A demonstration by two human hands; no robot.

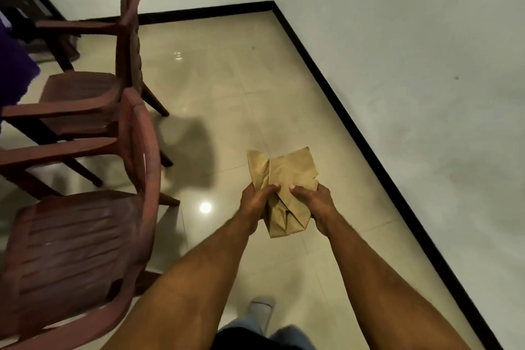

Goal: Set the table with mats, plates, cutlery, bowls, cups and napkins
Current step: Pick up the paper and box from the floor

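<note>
Chairs (85, 179) left of perhaps-cloth napkins (287, 179)

Two brown chairs (82, 207), tiled floor (241, 94), white wall (412, 65)

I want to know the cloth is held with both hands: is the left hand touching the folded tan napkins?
Touching. The head view shows the left hand with fingers curled over the left edge of the tan napkins, while the right hand grips the other side.
</note>
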